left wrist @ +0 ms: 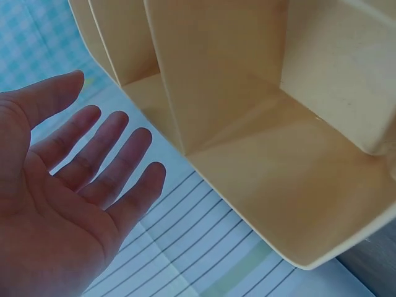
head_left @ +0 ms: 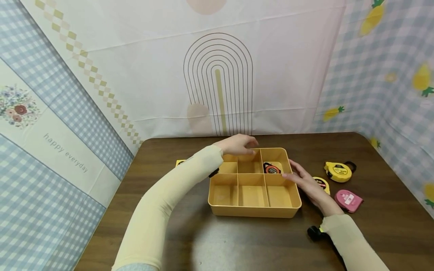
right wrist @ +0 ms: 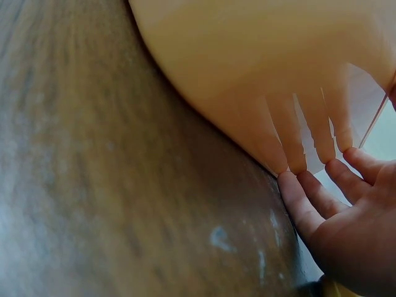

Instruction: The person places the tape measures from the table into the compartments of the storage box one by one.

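A mustard-yellow box (head_left: 254, 212) with six compartments sits on the table. In its back right compartment lies an orange-and-black tape measure (head_left: 272, 169). My left hand (head_left: 237, 144) hovers over the back left of the box, holding nothing; in the left wrist view its fingers (left wrist: 120, 164) are spread and nearly straight beside the box wall. My right hand (head_left: 306, 184) is at the box's right side, thumb at the rim. The right wrist view shows its fingertips (right wrist: 301, 175) touching the glossy outer wall.
Right of the box lie a yellow tape measure (head_left: 339, 172), a pink one (head_left: 348, 200), and another yellow one (head_left: 321, 183) partly covered by my right hand. A yellow object (head_left: 180, 162) peeks out behind my left forearm. Patterned cloth (head_left: 285, 75) hangs behind the table.
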